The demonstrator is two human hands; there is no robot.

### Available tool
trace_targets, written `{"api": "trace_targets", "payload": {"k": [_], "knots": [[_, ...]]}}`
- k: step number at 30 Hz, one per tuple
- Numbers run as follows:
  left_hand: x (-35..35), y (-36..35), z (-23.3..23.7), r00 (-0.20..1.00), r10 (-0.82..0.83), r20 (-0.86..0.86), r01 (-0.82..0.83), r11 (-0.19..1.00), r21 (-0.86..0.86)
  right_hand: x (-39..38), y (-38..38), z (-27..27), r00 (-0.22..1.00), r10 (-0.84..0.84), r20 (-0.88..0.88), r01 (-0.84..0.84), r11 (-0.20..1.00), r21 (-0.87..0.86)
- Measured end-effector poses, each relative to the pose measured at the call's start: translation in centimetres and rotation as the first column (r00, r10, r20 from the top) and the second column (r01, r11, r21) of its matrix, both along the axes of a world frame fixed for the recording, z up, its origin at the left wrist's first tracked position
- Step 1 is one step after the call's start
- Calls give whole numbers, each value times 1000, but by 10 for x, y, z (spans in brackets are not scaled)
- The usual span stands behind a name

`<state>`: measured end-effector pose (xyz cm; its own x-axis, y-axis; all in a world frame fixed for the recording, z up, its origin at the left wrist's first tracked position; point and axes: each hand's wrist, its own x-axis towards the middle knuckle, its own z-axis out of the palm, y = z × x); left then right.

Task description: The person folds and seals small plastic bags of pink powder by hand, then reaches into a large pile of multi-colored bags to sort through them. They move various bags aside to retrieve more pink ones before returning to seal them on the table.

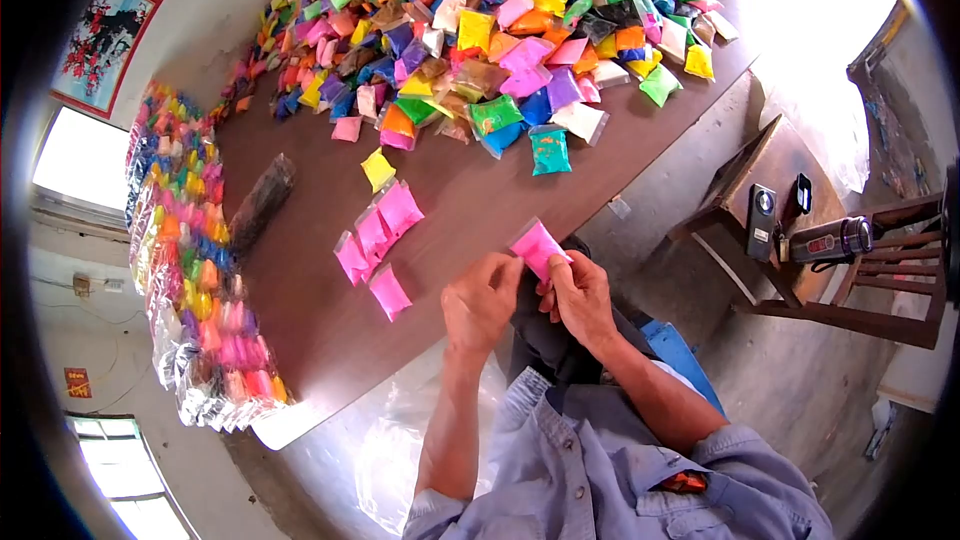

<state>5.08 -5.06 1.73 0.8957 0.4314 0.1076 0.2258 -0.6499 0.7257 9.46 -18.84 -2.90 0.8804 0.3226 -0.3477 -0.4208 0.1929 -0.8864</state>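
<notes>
A small clear packet of pink clay-like material (538, 245) is held up just off the table's near edge. My right hand (583, 302) pinches its lower right side between thumb and fingers. At the packet's lower left edge, the curled fingers of my left hand (483, 302) close on it; their tips are partly hidden. To the left, several similar pink packets (372, 232) lie in a small group on the brown table (450, 202). One of them, a separate pink packet (390, 292), sits nearest my left hand. Just beyond the group is a yellow packet (378, 170).
A big heap of mixed-colour packets (500, 55) covers the table's far side. Filled clear bags (205, 280) line its left edge, near a dark rolled bundle (262, 202). On the right, a wooden stool (735, 175) and chair (900, 275) hold a dark flask (830, 240) and small device (761, 222).
</notes>
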Motion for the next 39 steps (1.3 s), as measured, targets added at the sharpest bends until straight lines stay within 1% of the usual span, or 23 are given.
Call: {"api": "trace_targets", "payload": {"k": [2,6,8,10,11,13,15,16,18,19,20,21,22,23,25,27,30,32,34,35,36,37,39], "knots": [[4,11,-3,998,50,35,-56,976,211,0,-2,3,1000,-2,-6,2,1000,-7],[4,18,6,998,65,26,-68,989,135,1,-1,2,1000,-4,-18,4,1000,0],[1,5,15,998,11,61,-13,999,29,-1,-2,-1,1000,-3,-14,3,1000,3],[2,-5,10,998,-19,52,16,998,64,-2,0,-1,999,-6,53,7,1000,-4],[2,-8,8,998,-48,46,44,994,100,-2,0,-1,999,1,54,0,1000,-3],[9,-3,4,997,-39,69,30,991,134,-1,0,0,999,-8,40,8,1000,-14],[12,6,-4,998,45,44,-54,969,241,-1,-1,0,999,-3,47,3,1000,-13],[11,10,-4,998,46,46,-56,969,242,-1,-1,0,999,3,53,-2,1000,-11],[9,21,0,993,77,91,-90,985,150,0,-1,3,999,-7,43,7,1000,9],[7,26,0,994,72,87,-85,985,153,-2,-2,3,1000,-21,24,20,999,25],[3,30,-1,981,138,136,-158,975,153,-4,-3,0,1000,-26,17,25,999,26],[-1,36,-2,961,204,187,-233,961,149,-4,-5,-5,998,-45,42,41,995,86],[-3,43,-4,949,248,194,-275,952,131,-4,-6,-8,996,-63,66,53,988,145],[-5,47,-4,950,248,191,-275,952,132,-5,-7,-9,996,-63,63,53,988,145],[-6,52,0,925,359,126,-374,919,123,-4,-8,-6,995,-85,54,70,969,237],[-5,57,-9,925,353,141,-374,913,165,-2,-10,-5,994,-106,36,94,966,240],[3,41,-8,942,285,179,-322,919,226,3,-20,-3,985,-171,-21,171,956,239],[13,6,2,969,232,-81,-229,972,50,11,-31,-7,967,-250,-56,256,936,243],[24,-32,-15,1000,-9,27,7,997,78,21,-45,-3,929,-363,-70,369,905,211],[29,-52,-22,986,-135,101,131,990,50,26,-52,-1,902,-423,-92,433,879,201],[36,-68,-18,968,-239,77,235,971,53,30,-59,5,887,-457,-65,460,863,209],[39,-81,-17,961,-258,100,260,966,-5,34,-67,12,870,-492,-38,488,845,218],[42,-84,-9,966,-194,170,210,974,-81,39,-82,16,850,-527,-16,516,824,235]]}}
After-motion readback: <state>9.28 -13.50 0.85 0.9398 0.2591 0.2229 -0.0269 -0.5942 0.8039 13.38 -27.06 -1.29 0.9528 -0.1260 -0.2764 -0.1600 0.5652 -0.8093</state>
